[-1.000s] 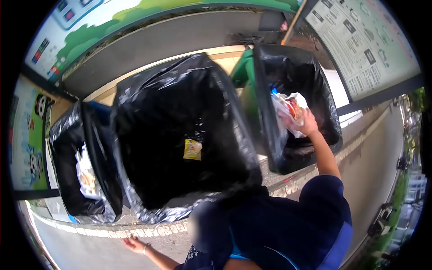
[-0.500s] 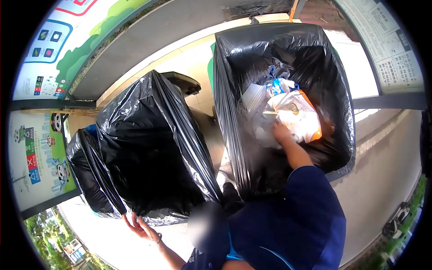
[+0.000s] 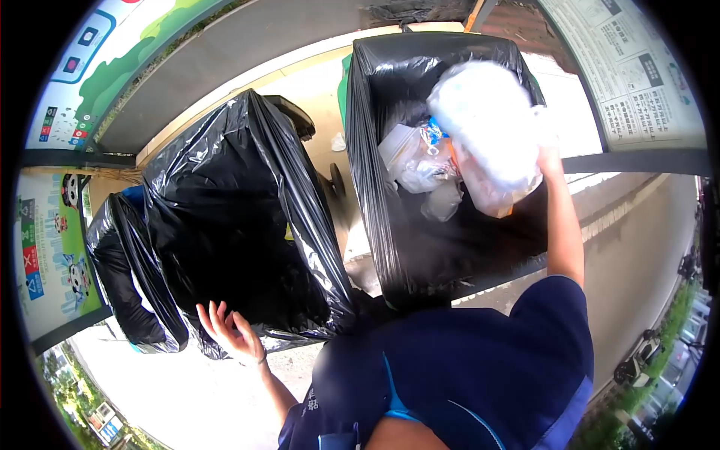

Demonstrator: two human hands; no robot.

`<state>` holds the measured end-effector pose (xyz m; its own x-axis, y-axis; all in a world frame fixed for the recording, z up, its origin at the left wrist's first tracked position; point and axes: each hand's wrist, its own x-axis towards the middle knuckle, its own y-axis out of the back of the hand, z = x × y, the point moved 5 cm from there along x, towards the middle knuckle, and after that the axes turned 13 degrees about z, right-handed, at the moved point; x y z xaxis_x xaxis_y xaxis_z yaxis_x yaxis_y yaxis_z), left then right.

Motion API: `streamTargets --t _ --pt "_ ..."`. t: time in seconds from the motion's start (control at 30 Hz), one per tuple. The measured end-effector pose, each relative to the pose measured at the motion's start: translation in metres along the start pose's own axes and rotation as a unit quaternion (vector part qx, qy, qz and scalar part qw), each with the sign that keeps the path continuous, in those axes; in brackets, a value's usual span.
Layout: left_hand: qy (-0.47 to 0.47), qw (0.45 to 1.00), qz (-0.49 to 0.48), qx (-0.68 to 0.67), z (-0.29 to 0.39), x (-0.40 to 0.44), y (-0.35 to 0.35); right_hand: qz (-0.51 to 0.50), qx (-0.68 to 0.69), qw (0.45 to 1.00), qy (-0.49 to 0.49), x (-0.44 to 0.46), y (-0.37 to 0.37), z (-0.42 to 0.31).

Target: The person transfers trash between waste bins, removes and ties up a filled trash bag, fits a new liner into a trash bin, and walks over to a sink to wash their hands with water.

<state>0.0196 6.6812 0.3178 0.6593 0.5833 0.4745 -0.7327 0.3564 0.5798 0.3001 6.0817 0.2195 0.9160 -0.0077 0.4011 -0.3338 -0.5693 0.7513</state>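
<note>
My right hand is closed on the edge of a bulky white plastic bag, smeared by motion. The bag is raised over the right bin, which has a black liner. Under it lie a clear plastic bag, a small crumpled bag and a blue-and-white wrapper. Part of a white-and-orange bag shows below and is mostly covered. My left hand, palm up with fingers apart, holds nothing at the near rim of the middle bin's black liner.
A narrower bin with a black liner stands at the far left. Printed boards on metal frames rise on both sides. A low grey wall runs behind the bins. A white scrap lies on the floor between the bins.
My right hand has moved up and right, lifting a white bag from the rubbish. The left hand has risen slightly, fingers spread. The view has shifted a little.
</note>
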Motion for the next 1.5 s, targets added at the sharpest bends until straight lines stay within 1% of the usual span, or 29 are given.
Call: streamTargets --t 0.03,0.07,0.1,0.13,0.2,0.23,0.3,0.33,0.4,0.43,0.47,0.5,0.53,0.57,0.67,0.7,0.83,0.97,1.0,1.07,1.13,1.2,1.23,1.27,1.37,1.4,1.43,1.47,1.5 --pt "-0.008 1.000 -0.010 0.005 0.004 0.001 -0.003 -0.001 -0.004 1.000 0.002 -0.002 0.010 -0.008" --pt "-0.004 1.000 -0.008 0.003 0.006 0.002 -0.003 0.043 0.072 0.993 -0.089 -0.005 0.026 -0.014" --pt "-0.015 1.000 -0.017 0.010 0.007 0.003 -0.003 0.085 0.147 0.969 -0.178 -0.006 0.039 -0.019" --pt "-0.027 0.999 -0.026 0.019 0.007 0.002 -0.002 0.083 0.148 0.970 -0.174 -0.003 0.047 -0.032" --pt "-0.025 0.999 -0.023 0.020 0.002 0.000 0.005 0.165 0.151 0.963 -0.152 0.005 0.066 -0.061" --pt "-0.024 0.999 -0.023 0.021 0.000 -0.001 0.009 0.164 0.153 0.963 -0.149 0.011 0.069 -0.077" --pt "-0.024 0.999 -0.021 0.022 -0.011 -0.004 0.019 0.199 0.016 0.980 -0.007 0.020 0.081 -0.128" --pt "-0.021 0.999 -0.019 0.018 -0.019 -0.006 0.025 0.200 0.013 0.980 -0.003 0.023 0.082 -0.150" --pt "-0.012 1.000 -0.003 0.009 -0.037 -0.008 0.038 0.281 0.006 0.960 -0.002 0.026 0.090 -0.189" --pt "-0.006 1.000 -0.003 0.002 -0.050 -0.009 0.044 0.265 -0.041 0.963 0.008 0.029 0.098 -0.185" --pt "0.001 1.000 0.005 0.002 -0.061 -0.007 0.053 0.257 0.071 0.962 -0.053 0.034 0.096 -0.194" --pt "0.002 1.000 0.008 0.000 -0.069 -0.006 0.062 0.260 0.180 0.942 -0.115 0.037 0.094 -0.203" --pt "-0.011 1.000 0.009 0.009 -0.077 -0.002 0.070 0.224 0.064 0.971 -0.058 0.042 0.094 -0.230" --pt "-0.008 1.000 0.013 0.003 -0.088 0.000 0.080 0.198 -0.050 0.979 0.006 0.046 0.094 -0.258" --pt "0.000 1.000 0.025 0.003 -0.125 0.001 0.115 0.307 0.020 0.938 0.159 0.050 0.084 -0.355" --pt "-0.006 0.999 0.035 0.001 -0.139 -0.001 0.127 0.320 0.040 0.930 0.174 0.049 0.079 -0.385" --pt "0.062 0.995 0.069 -0.032 -0.188 -0.015 0.168 0.290 0.112 0.929 0.198 0.049 0.027 -0.498" --pt "0.066 0.991 0.119 0.014 -0.218 -0.028 0.208 0.240 0.210 0.919 0.234 0.062 -0.040 -0.610" --pt "0.095 0.988 0.120 0.014 -0.228 -0.033 0.217 0.225 0.237 0.913 0.244 0.065 -0.060 -0.643" --pt "0.138 0.978 0.153 0.018 -0.243 -0.046 0.234 0.195 0.279 0.902 0.268 0.069 -0.096 -0.707" --pt "0.153 0.969 0.191 0.039 -0.256 -0.066 0.252 0.165 0.313 0.889 0.291 0.071 -0.135 -0.774" --pt "0.218 0.946 0.230 0.072 -0.273 -0.094 0.267 0.136 0.343 0.876 0.310 0.066 -0.175 -0.840" --pt "0.219 0.942 0.243 0.076 -0.278 -0.106 0.273 0.120 0.354 0.872 0.317 0.061 -0.197 -0.871" --pt "0.252 0.928 0.259 0.097 -0.284 -0.121 0.278 0.106 0.365 0.868 0.320 0.053 -0.219 -0.900" --pt "0.325 0.892 0.283 0.135 -0.291 -0.160 0.291 0.063 0.361 0.871 0.328 0.019 -0.313 -0.969" --pt "0.359 0.876 0.288 0.147 -0.293 -0.173 0.293 -0.003 0.507 0.803 0.315 -0.042 -0.303 -0.980" --pt "0.370 0.868 0.288 0.161 -0.293 -0.186 0.294 0.031 0.512 0.786 0.344 -0.052 -0.362 -0.977" --pt "0.373 0.866 0.288 0.165 -0.292 -0.197 0.294 0.061 0.433 0.807 0.397 -0.088 -0.383 -0.975" --pt "0.396 0.856 0.284 0.170 -0.292 -0.208 0.294 0.062 0.308 0.801 0.510 -0.118 -0.418 -0.971"
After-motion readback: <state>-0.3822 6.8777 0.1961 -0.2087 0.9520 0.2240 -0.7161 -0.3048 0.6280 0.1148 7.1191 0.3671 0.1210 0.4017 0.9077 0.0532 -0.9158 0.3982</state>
